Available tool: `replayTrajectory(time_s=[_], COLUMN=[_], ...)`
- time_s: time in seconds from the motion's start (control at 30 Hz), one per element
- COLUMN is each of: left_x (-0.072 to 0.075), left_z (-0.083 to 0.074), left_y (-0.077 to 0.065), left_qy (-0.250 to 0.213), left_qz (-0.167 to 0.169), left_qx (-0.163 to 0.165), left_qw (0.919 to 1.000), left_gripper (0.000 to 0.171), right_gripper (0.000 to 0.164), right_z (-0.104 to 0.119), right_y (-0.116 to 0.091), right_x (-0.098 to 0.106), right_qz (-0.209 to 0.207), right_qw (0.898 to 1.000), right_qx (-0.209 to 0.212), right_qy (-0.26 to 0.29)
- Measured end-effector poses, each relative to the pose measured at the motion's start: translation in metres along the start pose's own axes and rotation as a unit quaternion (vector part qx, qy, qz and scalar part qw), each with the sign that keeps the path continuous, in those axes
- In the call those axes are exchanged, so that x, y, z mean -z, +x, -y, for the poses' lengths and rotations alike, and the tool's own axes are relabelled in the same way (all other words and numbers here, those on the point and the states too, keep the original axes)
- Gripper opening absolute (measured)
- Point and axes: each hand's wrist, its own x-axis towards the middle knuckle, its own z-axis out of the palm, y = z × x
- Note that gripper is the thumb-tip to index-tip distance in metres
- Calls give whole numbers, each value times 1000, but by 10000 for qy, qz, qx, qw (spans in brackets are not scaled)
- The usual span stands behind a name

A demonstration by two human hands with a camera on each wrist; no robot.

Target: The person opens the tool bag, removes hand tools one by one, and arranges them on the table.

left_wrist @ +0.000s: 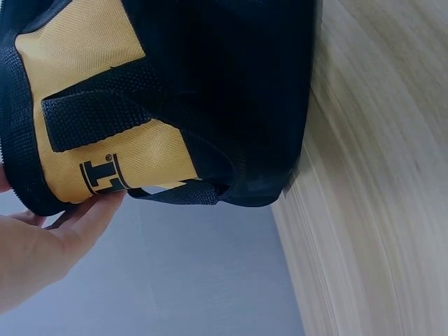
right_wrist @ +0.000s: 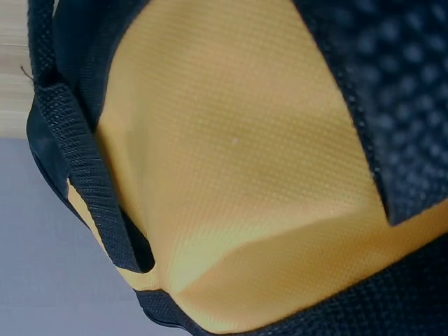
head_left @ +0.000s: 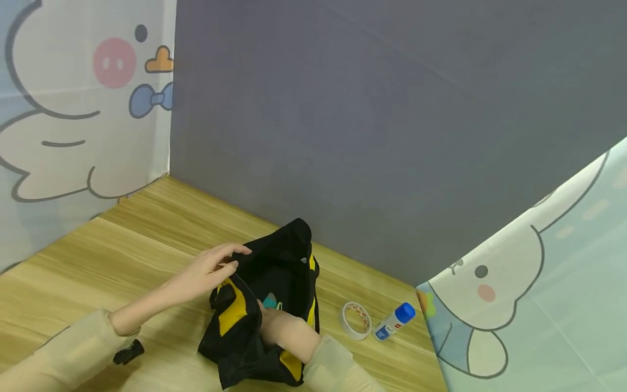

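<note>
A black and yellow tool bag (head_left: 232, 314) stands on the wooden table with its top spread apart. My left hand (head_left: 217, 265) holds the bag's rim at the left, the thumb and fingers on either side of the edge. In the left wrist view, the fingers (left_wrist: 94, 217) lie against the yellow panel near the zipped edge. My right hand (head_left: 280, 326) reaches down into the bag, its fingers hidden by the bag's wall. Beside it inside shows part of a teal thing (head_left: 269, 300), its kind unclear. Only the bag's yellow fabric (right_wrist: 231, 154) and black straps fill the right wrist view.
A roll of white tape (head_left: 355, 321) lies right of the bag. Next to it is a glue stick (head_left: 394, 321) with a blue cap. A black buckle (head_left: 129, 352) lies by the left sleeve. A grey wall (head_left: 343, 136) rises behind the table (head_left: 161, 218).
</note>
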Motion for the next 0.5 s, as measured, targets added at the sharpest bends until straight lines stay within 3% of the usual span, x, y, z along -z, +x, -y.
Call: replayTrajectory(time_s=[0.27,0.5], left_x=[-1,-2], left_z=[0,0], left_y=[1,1], left_qy=[-48,-17], left_qz=[-25,-15], left_qx=[34,82], left_qw=[10000,10000], left_gripper=[32,32], right_gripper=[55,49], right_z=[1,0], right_y=[1,-2], right_x=[0,3], right_qz=[-169,-208], right_qw=[9965,9978], right_qx=[262,255], right_qy=[-776,-573])
